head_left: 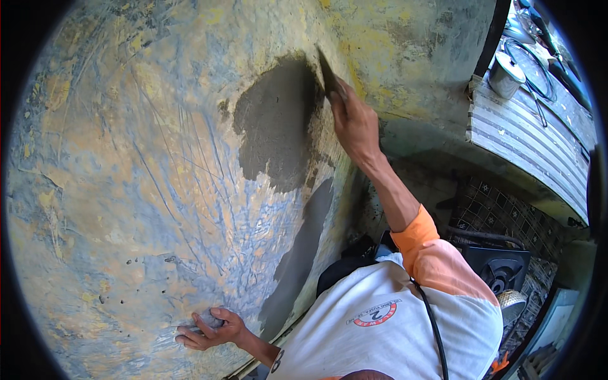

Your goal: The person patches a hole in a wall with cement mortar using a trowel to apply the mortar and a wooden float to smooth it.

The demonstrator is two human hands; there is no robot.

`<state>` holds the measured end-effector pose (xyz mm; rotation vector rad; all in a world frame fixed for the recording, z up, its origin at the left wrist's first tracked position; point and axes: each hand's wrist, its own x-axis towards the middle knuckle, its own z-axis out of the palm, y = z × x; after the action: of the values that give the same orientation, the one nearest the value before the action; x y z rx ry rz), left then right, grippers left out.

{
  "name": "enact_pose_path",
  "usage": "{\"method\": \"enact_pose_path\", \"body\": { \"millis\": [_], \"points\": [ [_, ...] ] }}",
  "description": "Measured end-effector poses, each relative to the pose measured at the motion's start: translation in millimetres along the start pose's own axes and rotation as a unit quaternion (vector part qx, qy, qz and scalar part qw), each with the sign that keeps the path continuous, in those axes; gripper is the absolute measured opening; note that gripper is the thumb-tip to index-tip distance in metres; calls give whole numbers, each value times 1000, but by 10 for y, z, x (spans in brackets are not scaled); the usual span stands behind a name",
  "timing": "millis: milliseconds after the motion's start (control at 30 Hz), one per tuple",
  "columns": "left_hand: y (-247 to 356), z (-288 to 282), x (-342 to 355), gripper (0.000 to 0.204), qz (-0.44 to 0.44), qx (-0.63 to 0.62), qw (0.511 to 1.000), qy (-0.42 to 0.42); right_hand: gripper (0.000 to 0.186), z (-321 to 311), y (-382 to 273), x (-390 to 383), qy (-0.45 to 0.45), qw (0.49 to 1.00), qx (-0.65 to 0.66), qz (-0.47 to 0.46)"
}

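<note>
Plaster (272,126) sits as a dark grey patch high on the scuffed, blotchy wall (126,190), with a second strip (301,259) lower down. The right grip (354,120) is closed around a trowel (327,71) at the patch's right edge: probably smoothing, calling next for light, flat pressure. Whether the left grip (215,328), low by the wall, holds anything, I cannot tell. A desk (516,136) at right carries a pot (506,75); a stove (500,269) stands below.

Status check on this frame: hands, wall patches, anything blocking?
Right hand gripping flat blade, right edge of upper dark patch; left hand spread near wall. Second dark patch below. Nothing visibly blocks the blade.
</note>
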<state>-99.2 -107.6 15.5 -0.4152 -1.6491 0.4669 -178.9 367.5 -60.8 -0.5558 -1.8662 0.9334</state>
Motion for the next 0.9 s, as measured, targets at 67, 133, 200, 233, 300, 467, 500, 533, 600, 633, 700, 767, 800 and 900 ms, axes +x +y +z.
{"method": "enact_pose_path", "body": {
  "millis": [67,133,200,233,300,467,500,533,600,633,700,767,800,900],
  "points": [
    [15,4,-7,39,2,3,1000,-2,44,45,-268,53,-3,996,57,-72],
    [27,8,-6,39,-4,4,1000,-4,46,77,-517,-179,44,982,39,-180],
    [23,-4,-32,39,-6,13,1000,-5,44,-11,-726,-571,-9,972,19,-235],
    [14,-22,-29,39,-9,14,1000,-2,42,-85,-711,-805,-49,967,2,-251],
    [-21,-23,-35,40,-6,9,1000,-4,41,-178,-470,-1110,-84,959,-12,-270],
    [12,-36,-16,40,-12,3,1000,-11,47,-475,6,-585,-77,935,-29,-345],
    [13,-28,-8,40,-9,6,1000,-17,45,-507,-8,-300,-40,927,-39,-371],
    [15,-22,-6,41,-5,9,1000,-24,43,-518,-39,-17,-3,917,-47,-396],
    [17,15,-19,40,-6,2,1000,-18,52,-497,-99,440,23,888,-50,-456],
    [19,19,-27,40,-8,-2,1000,-11,52,-468,-164,622,20,889,-49,-455],
    [34,19,-4,40,-7,1,1000,-10,63,-400,-290,859,-21,839,-91,-536],
    [16,1,-7,39,-6,2,1000,-9,66,-277,-226,765,-49,847,-89,-522],
    [7,7,-17,40,-6,-1,1000,-17,69,-179,-168,723,-72,853,-87,-509],
    [63,16,-33,42,-15,-2,1000,-26,66,-59,78,469,-82,866,-69,-488]
  ]
}}
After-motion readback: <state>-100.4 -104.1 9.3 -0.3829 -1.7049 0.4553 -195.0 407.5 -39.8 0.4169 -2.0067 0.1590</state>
